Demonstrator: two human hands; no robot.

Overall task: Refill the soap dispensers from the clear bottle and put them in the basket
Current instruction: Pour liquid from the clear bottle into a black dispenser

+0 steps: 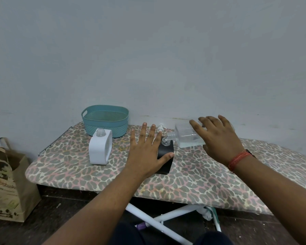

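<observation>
A black soap dispenser (pixel 167 162) stands uncapped on the ironing board (pixel 201 175). My left hand (pixel 145 152) rests flat against its left side, fingers straight and the thumb lying across its front. My right hand (pixel 217 137) grips the clear bottle (pixel 185 137) from above and holds it tilted, with its neck down at the black dispenser's clear mouth. Some clear liquid lies in the bottle. A white dispenser (pixel 100 150), also uncapped, stands to the left. Behind it is the teal basket (pixel 104 110), with nothing inside.
A white pump head (pixel 160 128) lies on the board behind my left fingers. A brown paper bag (pixel 7 183) stands on the floor at the left. The board's white legs (pixel 166 216) cross below its front edge. A plain wall runs close behind.
</observation>
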